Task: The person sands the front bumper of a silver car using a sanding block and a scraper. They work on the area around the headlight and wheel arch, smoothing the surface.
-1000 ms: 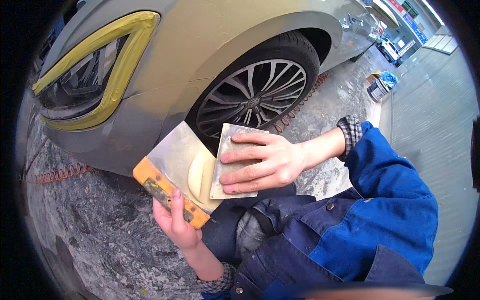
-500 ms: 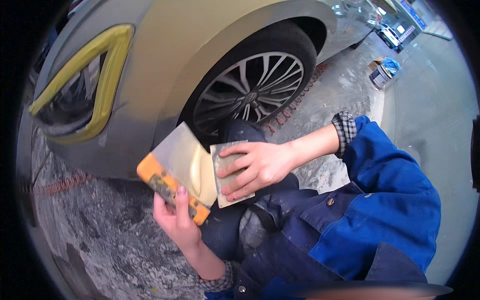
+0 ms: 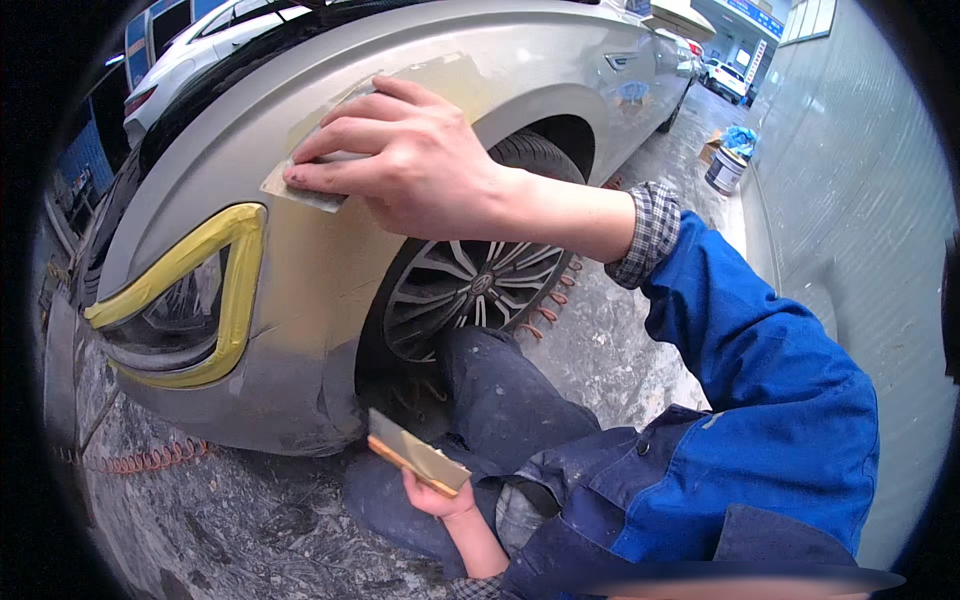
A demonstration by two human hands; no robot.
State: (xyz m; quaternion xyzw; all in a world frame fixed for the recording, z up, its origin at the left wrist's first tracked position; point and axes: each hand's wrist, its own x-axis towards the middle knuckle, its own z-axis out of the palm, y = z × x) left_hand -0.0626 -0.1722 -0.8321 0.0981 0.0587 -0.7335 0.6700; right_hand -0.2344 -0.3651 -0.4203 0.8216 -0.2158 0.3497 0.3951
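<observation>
Spreader (image 3: 320, 197) raised to fender (image 3: 455, 78), right hand (image 3: 415, 165) gripping; long edge rising rightward.

Headlight (image 3: 180, 312) left of wheel (image 3: 481, 284), board (image 3: 416, 450) below, can (image 3: 725, 172) right

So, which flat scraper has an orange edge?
The orange-and-grey rectangular scraper in the left hand; the flat grey scraper in the right hand shows no orange.

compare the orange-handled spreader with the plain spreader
The orange-handled spreader shows an orange grip along one edge; the plain spreader shows none. The orange-handled spreader sits low in the left hand, the plain spreader up at the fender in the right hand. Both are flat.
</observation>
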